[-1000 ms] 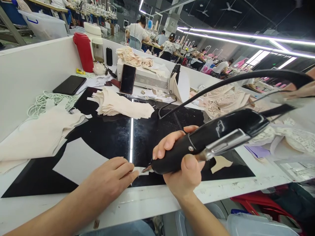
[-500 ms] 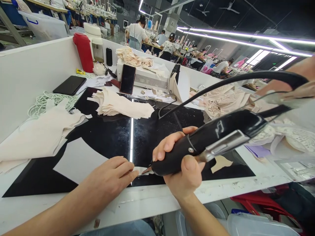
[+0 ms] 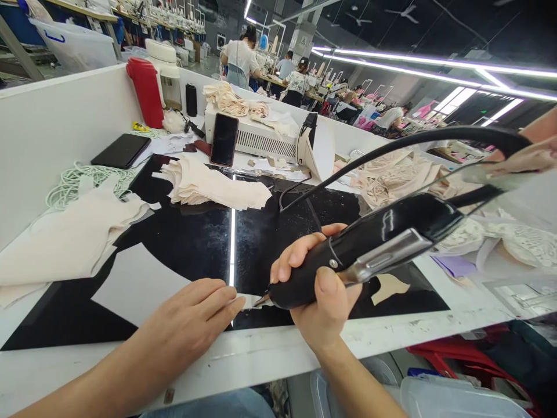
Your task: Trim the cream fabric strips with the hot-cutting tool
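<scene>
Lying white strip (image 3: 250,301): on the black work surface (image 3: 191,249), between the hands, long axis sideways.
Left hand (image 3: 198,313): nearer, fingers together on its left end; pinching or pressing, cannot tell.
Right hand (image 3: 324,310): clamped around the corded tool (image 3: 365,238), metal tip (image 3: 263,300) at the right end.

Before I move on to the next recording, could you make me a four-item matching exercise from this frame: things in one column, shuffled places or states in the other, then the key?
Things
1. black handheld tool
2. upright phone
3. red container
4. left hand

Places or states
A. in front of the white vented box
B. fingertips at a small pale piece
C. gripped by the right hand
D. next to the cream-topped container

Right pairs: 1-C, 2-A, 3-D, 4-B
</scene>
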The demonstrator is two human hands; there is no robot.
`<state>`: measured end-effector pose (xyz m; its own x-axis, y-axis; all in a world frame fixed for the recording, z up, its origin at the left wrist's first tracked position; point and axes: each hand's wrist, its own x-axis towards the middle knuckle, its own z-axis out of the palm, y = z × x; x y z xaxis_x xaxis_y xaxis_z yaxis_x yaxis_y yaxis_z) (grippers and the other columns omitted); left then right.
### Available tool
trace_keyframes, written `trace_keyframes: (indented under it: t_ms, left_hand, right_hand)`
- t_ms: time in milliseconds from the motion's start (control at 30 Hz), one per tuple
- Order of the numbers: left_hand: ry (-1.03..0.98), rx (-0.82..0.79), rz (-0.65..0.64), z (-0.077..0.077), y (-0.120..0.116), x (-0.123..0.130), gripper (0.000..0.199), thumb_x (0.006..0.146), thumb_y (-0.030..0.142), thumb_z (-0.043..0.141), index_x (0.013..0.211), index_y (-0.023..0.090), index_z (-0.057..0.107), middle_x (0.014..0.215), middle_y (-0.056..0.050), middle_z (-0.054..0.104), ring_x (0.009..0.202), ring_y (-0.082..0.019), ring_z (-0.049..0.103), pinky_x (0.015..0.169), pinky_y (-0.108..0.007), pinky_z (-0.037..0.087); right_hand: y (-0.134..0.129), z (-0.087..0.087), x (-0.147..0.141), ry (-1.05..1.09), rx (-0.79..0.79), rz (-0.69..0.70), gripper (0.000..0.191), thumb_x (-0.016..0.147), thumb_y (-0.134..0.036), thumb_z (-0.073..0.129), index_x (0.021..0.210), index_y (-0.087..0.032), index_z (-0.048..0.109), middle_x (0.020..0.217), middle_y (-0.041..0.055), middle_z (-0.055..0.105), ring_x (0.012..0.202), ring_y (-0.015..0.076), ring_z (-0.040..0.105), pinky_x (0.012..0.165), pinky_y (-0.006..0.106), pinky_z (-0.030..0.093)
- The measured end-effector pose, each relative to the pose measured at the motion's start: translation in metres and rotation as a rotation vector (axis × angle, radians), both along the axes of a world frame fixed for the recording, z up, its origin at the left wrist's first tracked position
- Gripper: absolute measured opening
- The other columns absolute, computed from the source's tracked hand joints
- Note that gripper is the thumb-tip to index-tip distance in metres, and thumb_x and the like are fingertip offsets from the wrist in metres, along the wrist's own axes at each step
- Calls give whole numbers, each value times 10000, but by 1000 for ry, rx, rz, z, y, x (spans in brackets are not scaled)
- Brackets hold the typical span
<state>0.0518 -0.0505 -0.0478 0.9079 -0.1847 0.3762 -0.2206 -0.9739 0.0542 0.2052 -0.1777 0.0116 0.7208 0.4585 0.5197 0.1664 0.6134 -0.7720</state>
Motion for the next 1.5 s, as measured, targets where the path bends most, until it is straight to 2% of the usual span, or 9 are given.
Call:
trace_keyframes:
  t_ms: [100, 267, 667, 800, 900, 1000, 1167, 1333, 1500]
  left_hand:
    - [-73, -17, 68, -12, -6, -8, 616, 835, -58, 470, 1413, 153, 498, 1224, -82, 687, 1176, -223, 621, 1057, -333, 503]
    - [9, -88, 157, -22, -8, -22, 730, 750, 53, 539, 1467, 133, 433, 1286, -148, 660, 1163, -272, 622, 1009, -383, 542]
    - [200, -100, 120, -9, 2, -20, 789, 576, 75, 613, 1358, 152, 540, 1320, -146, 658, 1167, -291, 631, 979, -389, 559]
    - [196, -117, 123, -6, 2, -18, 702, 623, 38, 627, 1310, 173, 566, 1292, -120, 669, 1128, -267, 644, 947, -365, 561]
    - [146, -42, 109, -2, -3, -13, 425, 813, 30, 619, 1211, 178, 623, 1150, -87, 701, 1010, -241, 659, 877, -353, 552]
    - [98, 36, 97, 5, -11, -8, 174, 995, 196, 625, 1162, 181, 668, 1003, -58, 707, 883, -238, 646, 788, -367, 527]
    - [50, 88, 198, 6, -26, -10, 545, 896, 546, 777, 1278, 170, 675, 1005, -63, 725, 923, -282, 630, 788, -400, 492]
    - [32, 163, 198, -5, -30, -17, 602, 910, 570, 755, 1343, 161, 661, 1127, -96, 733, 1036, -298, 617, 887, -406, 467]
    - [-1, 147, 209, -8, -31, -16, 595, 916, 574, 746, 1344, 168, 663, 1138, -85, 739, 1027, -285, 618, 880, -387, 455]
  right_hand:
    - [-2, 0, 0, -12, -5, -13, 355, 895, -376, 739, 1178, -295, 542, 815, -52, 616, 570, 124, 603, 498, 275, 543]
    - [-5, 0, -5, -36, -19, -77, 361, 890, -393, 739, 1175, -300, 538, 816, -48, 614, 580, 137, 607, 512, 296, 538]
    - [-8, 0, -14, -41, -43, -122, 392, 885, -427, 746, 1187, -311, 524, 812, -45, 606, 586, 147, 607, 523, 310, 548]
    - [-7, 0, -15, -46, -44, -126, 392, 885, -431, 746, 1186, -312, 525, 806, -47, 604, 579, 145, 606, 519, 305, 545]
    - [-7, 0, -16, -36, -39, -118, 403, 879, -442, 759, 1181, -309, 528, 801, -49, 601, 572, 141, 599, 514, 299, 539]
    - [-7, 1, -17, -31, -31, -105, 403, 878, -433, 768, 1184, -307, 537, 805, -48, 607, 577, 136, 597, 523, 294, 539]
    - [-9, 3, -19, -19, -44, -84, 396, 873, -434, 768, 1170, -309, 538, 804, -48, 603, 578, 138, 596, 527, 297, 541]
    - [-5, 4, -17, -12, -39, -66, 390, 873, -438, 769, 1161, -306, 542, 796, -49, 611, 563, 135, 596, 507, 287, 530]
    - [7, 3, -12, 13, 34, -45, 379, 883, -399, 777, 1166, -293, 548, 821, -50, 634, 577, 127, 610, 510, 278, 528]
